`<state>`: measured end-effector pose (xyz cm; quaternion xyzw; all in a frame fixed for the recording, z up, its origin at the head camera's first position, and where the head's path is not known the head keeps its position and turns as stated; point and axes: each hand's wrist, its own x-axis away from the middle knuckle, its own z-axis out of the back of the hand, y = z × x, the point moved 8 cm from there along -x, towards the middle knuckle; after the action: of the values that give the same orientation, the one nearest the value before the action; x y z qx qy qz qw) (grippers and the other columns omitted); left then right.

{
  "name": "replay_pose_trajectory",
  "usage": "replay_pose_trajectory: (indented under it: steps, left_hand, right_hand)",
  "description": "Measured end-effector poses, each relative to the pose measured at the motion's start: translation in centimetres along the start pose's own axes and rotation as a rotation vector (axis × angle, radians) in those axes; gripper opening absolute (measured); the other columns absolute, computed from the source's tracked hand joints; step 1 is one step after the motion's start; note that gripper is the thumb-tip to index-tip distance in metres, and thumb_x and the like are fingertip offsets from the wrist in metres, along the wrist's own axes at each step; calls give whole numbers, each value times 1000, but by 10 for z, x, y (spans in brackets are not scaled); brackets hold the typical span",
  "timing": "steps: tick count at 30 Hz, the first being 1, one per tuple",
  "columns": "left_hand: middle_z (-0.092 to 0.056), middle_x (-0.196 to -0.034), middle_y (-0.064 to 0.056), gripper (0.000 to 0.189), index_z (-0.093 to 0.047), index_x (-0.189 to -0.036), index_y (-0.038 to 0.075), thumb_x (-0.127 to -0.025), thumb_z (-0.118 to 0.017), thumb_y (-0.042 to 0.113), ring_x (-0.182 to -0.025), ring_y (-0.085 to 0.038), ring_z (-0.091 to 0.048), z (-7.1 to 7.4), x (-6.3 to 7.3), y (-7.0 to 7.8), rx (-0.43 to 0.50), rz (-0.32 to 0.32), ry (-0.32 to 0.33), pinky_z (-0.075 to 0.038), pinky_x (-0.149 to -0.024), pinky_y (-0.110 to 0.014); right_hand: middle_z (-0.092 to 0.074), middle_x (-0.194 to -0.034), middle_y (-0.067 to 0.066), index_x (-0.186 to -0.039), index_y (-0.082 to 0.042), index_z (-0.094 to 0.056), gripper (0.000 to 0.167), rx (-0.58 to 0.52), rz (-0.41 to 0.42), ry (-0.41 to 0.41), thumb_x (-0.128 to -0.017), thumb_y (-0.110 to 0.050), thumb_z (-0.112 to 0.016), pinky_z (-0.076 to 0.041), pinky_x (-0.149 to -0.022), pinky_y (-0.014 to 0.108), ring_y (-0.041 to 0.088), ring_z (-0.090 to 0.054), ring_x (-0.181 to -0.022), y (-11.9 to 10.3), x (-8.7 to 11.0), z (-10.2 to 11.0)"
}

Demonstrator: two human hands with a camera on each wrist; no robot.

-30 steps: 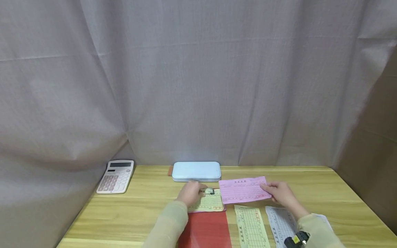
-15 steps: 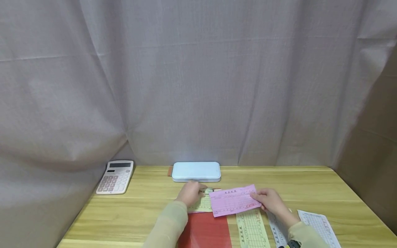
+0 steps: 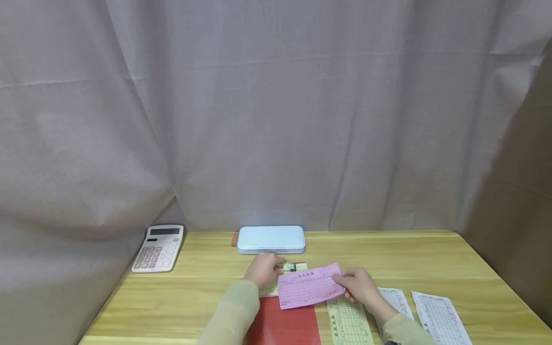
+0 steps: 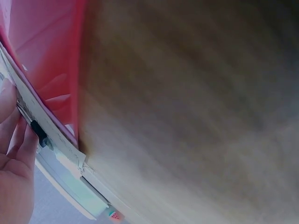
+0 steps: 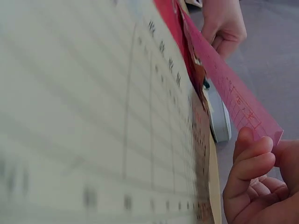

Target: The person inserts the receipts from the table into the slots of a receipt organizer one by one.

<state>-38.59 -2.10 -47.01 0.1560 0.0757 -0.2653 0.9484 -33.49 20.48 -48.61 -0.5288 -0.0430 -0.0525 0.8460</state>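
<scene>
A pink printed form (image 3: 302, 291) is pinched at its right edge by my right hand (image 3: 361, 287), thumb on top. It slants over the red folder (image 3: 284, 323) and partly covers the yellow forms (image 3: 269, 289) at the folder's top. My left hand (image 3: 261, 270) rests at that top edge and pinches the metal clip (image 3: 290, 267). In the left wrist view, thumb and fingers of that hand close around the clip's lever (image 4: 37, 130), which has a black part. From the right wrist view, the pink form (image 5: 240, 100) stretches from my right fingers toward the left hand.
Behind the folder lies a pale blue flat case (image 3: 270, 238). A calculator (image 3: 158, 249) sits at the back left. Right of the folder lie a yellow form (image 3: 350, 321) and two white forms, one partly under my right arm, the other (image 3: 442, 316) farther right.
My right hand has brought the pink form leftward and toward me, from right of the folder to over it. The left hand has stayed at the clip.
</scene>
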Motion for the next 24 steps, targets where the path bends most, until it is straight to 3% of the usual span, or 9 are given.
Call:
replay_pose_trajectory:
  steps: [10, 15, 24]
  left_hand:
    - [-73, -95, 3, 25, -74, -105, 17, -80, -75, 17, -89, -13, -66, 3, 2, 0, 12, 21, 1, -53, -80, -29]
    - [-73, -94, 3, 25, -75, -104, 17, -79, -76, 18, -88, -13, -67, 3, 2, -1, 7, 17, 15, -53, -78, -28]
    - [-73, -94, 2, 24, -75, -103, 16, -79, -76, 17, -89, -14, -67, 3, 1, 1, 13, -4, 15, -53, -79, -29]
  right_hand:
    - [-55, -57, 3, -87, 7, -67, 19, -43, -15, 22, -84, -11, -67, -41, -37, 18, 6, -44, -36, -4, 2, -23]
    - [-59, -63, 6, -91, 10, -65, 20, -89, -37, -4, -85, -10, -65, -46, -39, 20, 7, -47, -39, -8, 2, -37]
    - [-60, -63, 9, -85, 8, -63, 14, -136, -49, -30, -85, -6, -64, -49, -42, 22, 9, -51, -41, -16, -3, -58]
